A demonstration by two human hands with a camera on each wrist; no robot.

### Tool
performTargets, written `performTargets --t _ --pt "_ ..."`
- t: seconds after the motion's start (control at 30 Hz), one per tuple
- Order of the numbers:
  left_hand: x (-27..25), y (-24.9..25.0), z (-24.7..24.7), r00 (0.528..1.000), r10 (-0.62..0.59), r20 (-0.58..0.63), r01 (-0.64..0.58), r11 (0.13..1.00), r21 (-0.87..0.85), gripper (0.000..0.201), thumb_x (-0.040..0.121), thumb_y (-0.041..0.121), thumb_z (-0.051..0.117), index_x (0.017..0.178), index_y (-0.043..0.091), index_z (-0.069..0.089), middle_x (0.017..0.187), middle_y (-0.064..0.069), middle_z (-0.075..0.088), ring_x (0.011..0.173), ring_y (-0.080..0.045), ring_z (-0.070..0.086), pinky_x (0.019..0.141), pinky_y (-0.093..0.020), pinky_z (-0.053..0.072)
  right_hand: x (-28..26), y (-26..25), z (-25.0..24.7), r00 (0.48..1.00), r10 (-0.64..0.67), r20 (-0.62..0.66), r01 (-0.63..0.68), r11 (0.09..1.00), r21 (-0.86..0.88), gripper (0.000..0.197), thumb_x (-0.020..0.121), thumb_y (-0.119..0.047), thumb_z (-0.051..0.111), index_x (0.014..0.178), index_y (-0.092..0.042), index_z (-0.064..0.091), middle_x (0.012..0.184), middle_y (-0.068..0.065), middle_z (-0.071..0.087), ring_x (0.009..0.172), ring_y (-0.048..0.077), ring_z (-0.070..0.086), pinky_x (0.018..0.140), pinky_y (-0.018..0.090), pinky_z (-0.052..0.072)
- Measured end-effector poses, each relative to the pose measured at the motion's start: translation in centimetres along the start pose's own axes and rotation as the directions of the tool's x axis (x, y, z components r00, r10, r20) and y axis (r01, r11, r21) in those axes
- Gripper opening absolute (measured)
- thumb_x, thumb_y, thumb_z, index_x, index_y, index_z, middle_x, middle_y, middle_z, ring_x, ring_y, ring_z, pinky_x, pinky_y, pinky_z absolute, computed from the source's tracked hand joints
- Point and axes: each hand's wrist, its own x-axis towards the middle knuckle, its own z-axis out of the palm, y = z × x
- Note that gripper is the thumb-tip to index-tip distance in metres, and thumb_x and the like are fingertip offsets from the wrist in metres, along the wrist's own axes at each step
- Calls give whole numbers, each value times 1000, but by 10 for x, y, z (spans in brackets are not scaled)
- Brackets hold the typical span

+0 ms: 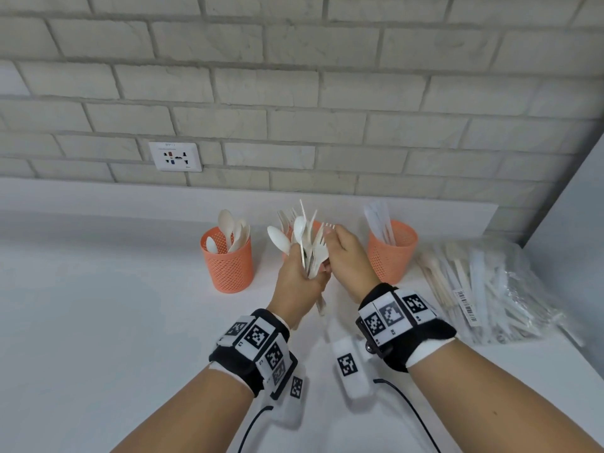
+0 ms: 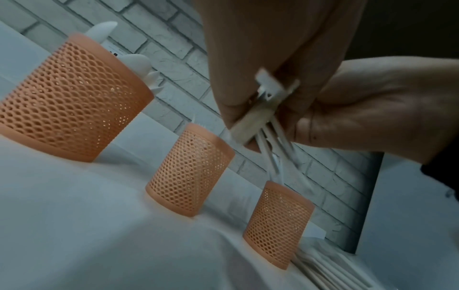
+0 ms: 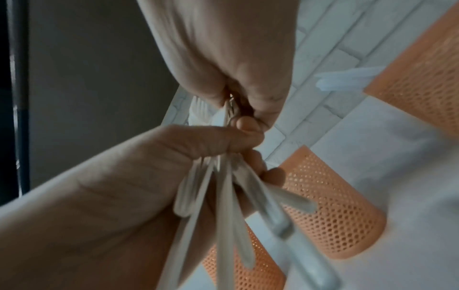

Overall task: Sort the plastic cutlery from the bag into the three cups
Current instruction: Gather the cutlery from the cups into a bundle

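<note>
Three orange mesh cups stand in a row on the white counter. The left cup (image 1: 227, 261) holds spoons, the right cup (image 1: 392, 253) holds knives, and the middle cup (image 2: 191, 170) is mostly hidden behind my hands in the head view. Above the middle cup, my left hand (image 1: 305, 279) grips a fanned bundle of white cutlery (image 1: 307, 243), spoons and forks mixed. My right hand (image 1: 331, 238) pinches a fork (image 1: 327, 227) at the top of that bundle. The right wrist view shows the right fingers (image 3: 248, 102) closed on it.
A clear plastic bag (image 1: 483, 289) of cutlery lies on the counter right of the cups. A brick wall with a socket (image 1: 175, 156) runs behind the cups. A grey panel (image 1: 568, 217) closes off the right side.
</note>
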Motion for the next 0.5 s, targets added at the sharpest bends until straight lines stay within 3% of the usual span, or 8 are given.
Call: performTargets --t 0.07,0.13,0.2,0.27,0.33,0.4,0.5 --pt "0 0 0 1000 -12 -13 13 998 59 44 85 1 53 119 27 45 97 -13 60 78 -26 61 67 -35 56 -1 -2 2 999 41 -6 -40 993 115 30 99 -30 38 95 -5 54 74 0 55 66 11 52 63 27 41" --pt "3 0 1 998 12 -68 -1 986 167 39 85 0 49 120 16 46 93 -12 60 81 -29 61 67 -37 56 -6 -4 6 997 40 65 -51 982 184 32 91 -38 53 105 -9 55 85 -2 63 77 9 61 65 23 48" --pt "3 3 2 994 71 -88 -49 973 228 31 84 -4 46 111 8 53 80 0 58 77 -19 58 59 -17 48 -7 -3 12 995 30 94 -45 984 171 44 75 -38 72 109 -14 56 99 1 68 93 14 66 78 29 54" --pt "-1 9 3 993 105 -51 -90 968 233 29 81 -7 47 105 7 56 75 8 55 77 -13 55 57 -9 41 -6 0 16 999 23 44 -29 989 147 43 69 -28 75 106 -14 58 101 4 69 95 18 66 85 38 55" --pt "-6 14 2 997 77 13 -78 979 190 35 79 -7 55 110 9 51 88 2 58 88 -11 56 66 -8 43 -5 0 16 999 39 -35 -34 989 143 33 71 -19 69 102 -11 61 96 8 70 90 21 67 84 44 55" --pt "-7 15 -3 997 6 74 -13 994 106 41 77 -5 61 111 12 44 99 -3 56 94 -12 56 74 -12 45 -3 -2 12 997 50 -62 -40 987 153 24 75 -11 63 98 -7 62 92 13 70 86 25 68 81 44 57" --pt "-6 21 -12 984 -109 140 137 969 -208 29 86 -3 52 113 6 45 91 -6 57 78 -15 59 63 -20 49 -1 -6 5 998 54 -23 -46 965 258 10 83 -2 55 82 -10 62 80 13 67 73 20 67 67 30 57"
